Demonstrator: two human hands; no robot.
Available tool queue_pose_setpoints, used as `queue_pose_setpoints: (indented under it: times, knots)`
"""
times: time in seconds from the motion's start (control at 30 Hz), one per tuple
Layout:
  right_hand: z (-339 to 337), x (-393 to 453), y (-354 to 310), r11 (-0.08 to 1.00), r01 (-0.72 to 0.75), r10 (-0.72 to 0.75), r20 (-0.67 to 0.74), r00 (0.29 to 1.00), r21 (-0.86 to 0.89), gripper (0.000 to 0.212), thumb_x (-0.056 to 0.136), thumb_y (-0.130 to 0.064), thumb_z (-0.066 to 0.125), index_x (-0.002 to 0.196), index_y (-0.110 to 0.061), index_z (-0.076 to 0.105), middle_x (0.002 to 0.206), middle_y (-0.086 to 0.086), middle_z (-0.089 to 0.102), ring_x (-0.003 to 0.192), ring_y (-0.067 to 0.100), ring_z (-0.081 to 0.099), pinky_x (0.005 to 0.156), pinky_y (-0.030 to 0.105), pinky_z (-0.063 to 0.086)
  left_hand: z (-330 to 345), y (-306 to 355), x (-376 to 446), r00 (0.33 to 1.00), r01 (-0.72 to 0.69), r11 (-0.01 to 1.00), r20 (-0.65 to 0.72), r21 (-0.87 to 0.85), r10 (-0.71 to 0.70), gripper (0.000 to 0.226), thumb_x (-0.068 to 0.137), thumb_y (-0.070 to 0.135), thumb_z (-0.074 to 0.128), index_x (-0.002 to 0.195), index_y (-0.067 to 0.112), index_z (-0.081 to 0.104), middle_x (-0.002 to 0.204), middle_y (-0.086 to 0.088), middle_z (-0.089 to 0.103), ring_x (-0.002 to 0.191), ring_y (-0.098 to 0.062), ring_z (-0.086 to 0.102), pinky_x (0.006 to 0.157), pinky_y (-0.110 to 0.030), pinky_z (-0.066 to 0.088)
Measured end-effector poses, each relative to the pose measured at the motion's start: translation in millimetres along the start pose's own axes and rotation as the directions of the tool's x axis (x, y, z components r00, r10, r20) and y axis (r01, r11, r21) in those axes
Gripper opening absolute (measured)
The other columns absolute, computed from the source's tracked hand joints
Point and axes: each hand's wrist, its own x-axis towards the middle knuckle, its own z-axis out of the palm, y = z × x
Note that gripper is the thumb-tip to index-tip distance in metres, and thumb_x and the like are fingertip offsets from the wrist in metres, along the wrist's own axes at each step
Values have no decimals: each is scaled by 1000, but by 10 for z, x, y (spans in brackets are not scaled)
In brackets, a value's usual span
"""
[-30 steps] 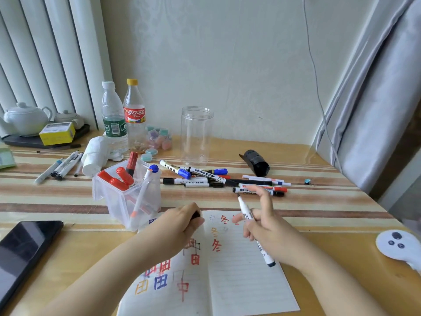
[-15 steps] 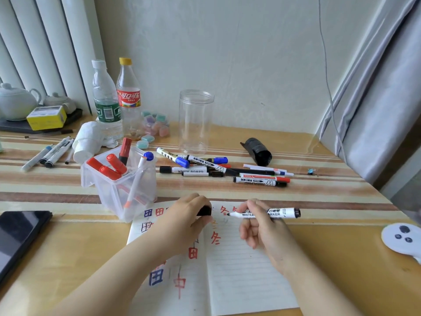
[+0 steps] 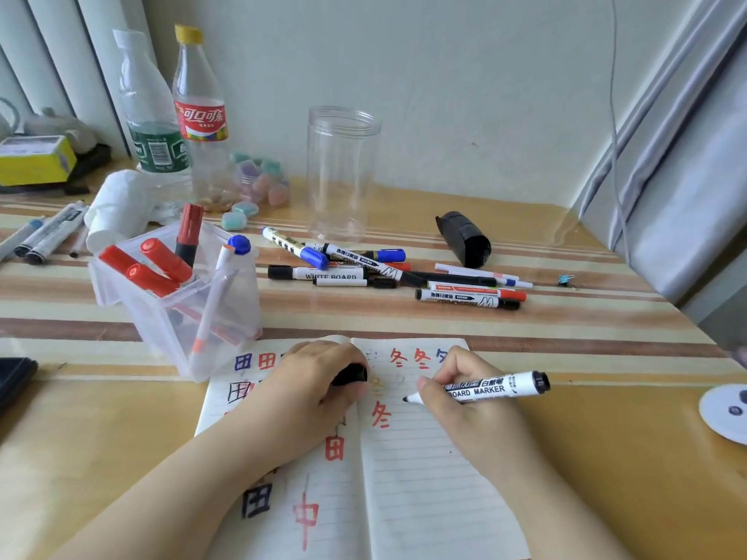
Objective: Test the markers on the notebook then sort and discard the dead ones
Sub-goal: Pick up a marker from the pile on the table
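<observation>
An open lined notebook lies at the table's near edge, with red, blue and black characters written on it. My right hand grips an uncapped black whiteboard marker, its tip just at the right page. My left hand rests on the left page and holds the black cap. A clear plastic bin to the left holds several red markers and a blue-capped one. Several loose markers lie in a row behind the notebook.
A tall clear jar stands at the back centre beside two plastic bottles. A black roll lies at the right. More pens lie far left, a dark phone at the left edge, a white controller at the right.
My right hand turned the marker from tip-up to horizontal, then lowered its tip onto the right page. The left hand stayed on the notebook with the cap. The camera moved closer.
</observation>
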Motion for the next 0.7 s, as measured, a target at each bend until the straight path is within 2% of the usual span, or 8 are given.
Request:
queue_pose_setpoints:
  times: [0.07,0.2,0.37,0.57,0.7]
  knots:
    - [4,-2,12,1000,18,-17,4,1000,-15,31,79,-21,66,60,-13,42,42,-11,36,40,5,29,40,15,23,5,-5,-4,1000,6,1000,-4,4,-6,34,77,42,39,93,22,62,85,13,62,81,-1,49,76,-7,32]
    - [7,6,29,999,9,-8,19,1000,-42,34,85,-10,65,60,-12,41,44,-8,36,39,5,27,40,16,22,12,-7,-12,1000,10,1000,-6,12,-10,32,78,41,41,93,24,62,86,14,61,81,-3,51,76,-9,33]
    - [-2,-14,29,999,-5,7,43,999,-43,37,84,-7,66,58,-12,40,41,-11,33,39,5,29,42,12,23,23,-16,-16,1000,26,1000,-10,16,-26,20,79,32,51,95,25,62,89,13,62,85,-8,54,79,-19,40]
    - [3,-10,6,998,-17,17,9,1000,-52,36,84,-8,64,58,-13,38,41,-10,33,39,5,26,40,17,22,16,-4,-24,999,40,999,-1,14,-40,22,80,34,50,97,25,61,89,14,61,85,-6,53,78,-12,35]
    - [-5,-13,-9,999,-3,2,-17,1000,-47,37,83,-1,62,58,-11,36,38,-11,33,36,4,27,40,16,21,7,6,-20,1000,29,999,-4,18,-28,24,79,34,49,96,23,62,88,12,61,83,-6,52,77,-9,32]
